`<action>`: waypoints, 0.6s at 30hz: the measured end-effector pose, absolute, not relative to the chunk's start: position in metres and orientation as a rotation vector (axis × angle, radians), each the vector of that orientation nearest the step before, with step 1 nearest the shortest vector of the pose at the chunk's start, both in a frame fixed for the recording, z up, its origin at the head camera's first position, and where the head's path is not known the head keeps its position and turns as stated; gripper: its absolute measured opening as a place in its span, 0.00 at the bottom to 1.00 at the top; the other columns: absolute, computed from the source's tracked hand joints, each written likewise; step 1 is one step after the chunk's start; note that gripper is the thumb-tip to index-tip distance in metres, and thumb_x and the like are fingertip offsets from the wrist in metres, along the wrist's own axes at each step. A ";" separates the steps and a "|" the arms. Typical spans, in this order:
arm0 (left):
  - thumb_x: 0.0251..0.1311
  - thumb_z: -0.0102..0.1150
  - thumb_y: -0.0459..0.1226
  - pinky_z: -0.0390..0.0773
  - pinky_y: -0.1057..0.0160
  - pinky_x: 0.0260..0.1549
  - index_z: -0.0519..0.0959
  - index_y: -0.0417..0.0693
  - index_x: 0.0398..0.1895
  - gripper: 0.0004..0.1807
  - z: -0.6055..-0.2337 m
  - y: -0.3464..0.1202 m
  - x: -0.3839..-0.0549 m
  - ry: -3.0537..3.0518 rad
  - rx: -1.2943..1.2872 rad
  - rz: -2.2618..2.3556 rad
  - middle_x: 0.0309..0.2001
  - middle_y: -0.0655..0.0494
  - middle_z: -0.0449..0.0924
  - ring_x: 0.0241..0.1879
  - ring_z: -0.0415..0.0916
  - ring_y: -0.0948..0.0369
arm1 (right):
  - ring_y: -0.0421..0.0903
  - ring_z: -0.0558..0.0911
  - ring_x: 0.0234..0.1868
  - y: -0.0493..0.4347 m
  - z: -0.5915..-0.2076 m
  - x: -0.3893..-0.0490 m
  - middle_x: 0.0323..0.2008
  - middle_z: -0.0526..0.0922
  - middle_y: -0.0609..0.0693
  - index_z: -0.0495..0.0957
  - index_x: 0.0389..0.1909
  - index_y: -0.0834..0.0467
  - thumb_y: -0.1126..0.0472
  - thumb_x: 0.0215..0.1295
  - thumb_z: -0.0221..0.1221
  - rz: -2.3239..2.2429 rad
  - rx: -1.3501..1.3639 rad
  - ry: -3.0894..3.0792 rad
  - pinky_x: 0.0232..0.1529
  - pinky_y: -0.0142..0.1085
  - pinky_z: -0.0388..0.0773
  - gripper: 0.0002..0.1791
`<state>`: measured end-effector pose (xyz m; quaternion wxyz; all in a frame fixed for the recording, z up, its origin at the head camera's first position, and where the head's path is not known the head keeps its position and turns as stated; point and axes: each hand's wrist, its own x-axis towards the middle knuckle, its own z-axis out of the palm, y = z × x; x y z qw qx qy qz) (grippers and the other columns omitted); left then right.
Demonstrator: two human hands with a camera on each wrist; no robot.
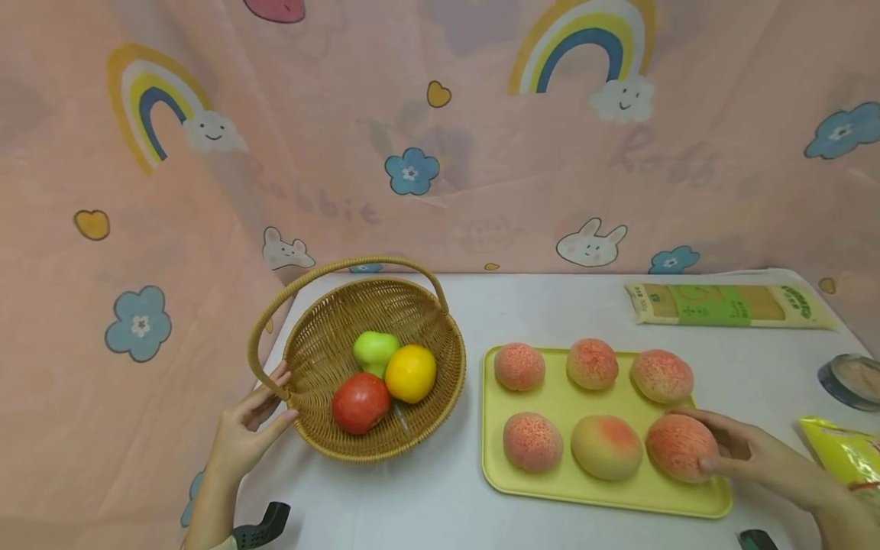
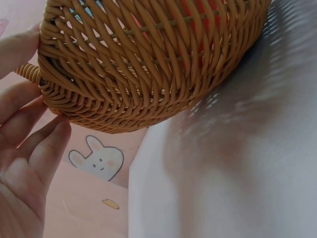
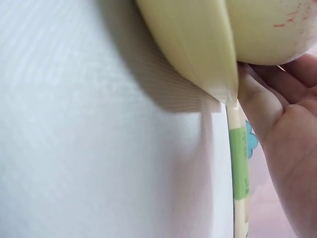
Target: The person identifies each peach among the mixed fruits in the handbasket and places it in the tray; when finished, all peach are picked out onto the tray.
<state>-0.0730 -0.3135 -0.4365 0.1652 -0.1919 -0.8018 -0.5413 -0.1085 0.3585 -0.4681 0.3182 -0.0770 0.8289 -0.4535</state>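
Note:
On the left, a wicker basket (image 1: 440,389) holds a green pear-like fruit (image 1: 375,350), a yellow fruit (image 1: 411,373) and a red fruit (image 1: 360,403). My left hand (image 1: 249,428) holds the basket's left rim by the handle's foot, thumb and fingers on either side, as the left wrist view shows its woven side (image 2: 148,64). To the right, several peaches lie on a yellow tray (image 1: 577,495). With thumb and fingers around it, my right hand (image 1: 756,454) grips the front right peach (image 1: 682,448). The right wrist view shows the tray's edge (image 3: 198,44) beside the right thumb.
A long noodle-like packet (image 1: 732,305) lies behind the tray on the white table (image 1: 550,305). At the right edge are a round dark-rimmed container (image 1: 852,380) and a shiny yellow bag (image 1: 842,451). A printed pink cloth (image 1: 481,153) hangs behind and at the left.

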 end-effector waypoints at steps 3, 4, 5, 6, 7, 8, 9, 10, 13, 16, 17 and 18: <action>0.45 0.58 0.12 0.70 0.74 0.58 0.68 0.19 0.57 0.30 -0.436 -0.312 -0.073 -2.275 -0.561 -1.526 0.65 0.30 0.61 0.67 0.64 0.65 | 0.25 0.72 0.54 0.358 -0.466 -0.105 0.67 0.53 0.76 0.47 0.69 0.73 0.57 0.71 0.51 -1.166 -0.215 2.231 0.54 0.60 0.74 0.37; 0.45 0.58 0.12 0.70 0.74 0.57 0.68 0.20 0.57 0.30 -0.436 -0.312 -0.073 -2.273 -0.562 -1.523 0.66 0.31 0.62 0.67 0.64 0.65 | 0.25 0.71 0.55 0.359 -0.465 -0.104 0.68 0.59 0.68 0.47 0.70 0.72 0.56 0.71 0.51 -1.158 -0.205 2.249 0.54 0.59 0.74 0.37; 0.45 0.59 0.12 0.70 0.74 0.57 0.68 0.20 0.57 0.30 -0.436 -0.311 -0.073 -2.272 -0.562 -1.520 0.66 0.33 0.62 0.66 0.64 0.65 | 0.24 0.70 0.56 0.359 -0.464 -0.103 0.68 0.64 0.57 0.47 0.70 0.71 0.56 0.71 0.51 -1.165 -0.192 2.251 0.54 0.60 0.73 0.37; 0.45 0.59 0.12 0.70 0.74 0.57 0.68 0.20 0.57 0.30 -0.436 -0.311 -0.073 -2.271 -0.561 -1.518 0.66 0.34 0.63 0.66 0.64 0.66 | 0.22 0.69 0.56 0.360 -0.463 -0.102 0.67 0.67 0.46 0.47 0.71 0.70 0.56 0.71 0.51 -1.170 -0.188 2.257 0.54 0.59 0.73 0.36; 0.45 0.59 0.12 0.70 0.74 0.57 0.68 0.20 0.57 0.30 -0.435 -0.311 -0.073 -2.271 -0.559 -1.519 0.66 0.35 0.63 0.66 0.64 0.66 | 0.20 0.68 0.57 0.362 -0.462 -0.101 0.64 0.68 0.36 0.48 0.71 0.69 0.57 0.71 0.51 -1.174 -0.202 2.272 0.55 0.55 0.75 0.36; 0.45 0.59 0.12 0.70 0.74 0.57 0.68 0.20 0.57 0.30 -0.435 -0.311 -0.074 -2.269 -0.565 -1.516 0.66 0.35 0.63 0.66 0.64 0.65 | 0.12 0.64 0.51 0.364 -0.461 -0.100 0.59 0.67 0.27 0.48 0.71 0.68 0.57 0.71 0.51 -1.179 -0.189 2.285 0.55 0.50 0.77 0.35; 0.45 0.59 0.12 0.70 0.74 0.57 0.68 0.20 0.57 0.30 -0.435 -0.311 -0.074 -2.273 -0.563 -1.511 0.66 0.36 0.63 0.66 0.64 0.66 | 0.07 0.58 0.47 0.366 -0.460 -0.098 0.58 0.66 0.26 0.49 0.71 0.68 0.56 0.72 0.51 -1.171 -0.178 2.307 0.53 0.44 0.78 0.35; 0.45 0.59 0.13 0.70 0.74 0.57 0.69 0.20 0.57 0.30 -0.436 -0.312 -0.074 -2.276 -0.562 -1.508 0.66 0.36 0.63 0.66 0.65 0.66 | 0.07 0.57 0.46 0.367 -0.459 -0.096 0.55 0.64 0.21 0.49 0.71 0.68 0.55 0.72 0.50 -1.156 -0.167 2.337 0.51 0.37 0.79 0.35; 0.45 0.59 0.12 0.70 0.74 0.58 0.68 0.20 0.57 0.30 -0.437 -0.312 -0.075 -2.291 -0.570 -1.497 0.66 0.36 0.63 0.66 0.64 0.65 | 0.06 0.56 0.47 0.373 -0.457 -0.089 0.56 0.62 0.21 0.52 0.70 0.68 0.56 0.71 0.51 -1.116 -0.216 2.474 0.41 0.19 0.75 0.34; 0.44 0.59 0.12 0.69 0.75 0.59 0.67 0.21 0.58 0.32 -0.437 -0.311 -0.072 -2.318 -0.541 -1.448 0.69 0.43 0.62 0.68 0.62 0.66 | 0.06 0.57 0.48 0.376 -0.456 -0.083 0.54 0.59 0.16 0.54 0.70 0.66 0.59 0.70 0.53 -1.128 -0.267 2.608 0.41 0.12 0.69 0.32; 0.44 0.60 0.13 0.68 0.76 0.59 0.67 0.23 0.60 0.34 -0.435 -0.309 -0.069 -2.331 -0.490 -1.410 0.69 0.49 0.62 0.67 0.61 0.69 | 0.05 0.56 0.49 0.377 -0.455 -0.081 0.54 0.58 0.15 0.52 0.70 0.65 0.60 0.70 0.53 -1.133 -0.276 2.641 0.41 0.11 0.67 0.33; 0.43 0.61 0.14 0.67 0.77 0.59 0.67 0.25 0.61 0.35 -0.433 -0.307 -0.066 -2.330 -0.454 -1.354 0.70 0.53 0.61 0.67 0.60 0.70 | 0.05 0.55 0.50 0.377 -0.455 -0.079 0.55 0.56 0.15 0.51 0.71 0.64 0.60 0.70 0.53 -1.138 -0.275 2.677 0.44 0.09 0.64 0.33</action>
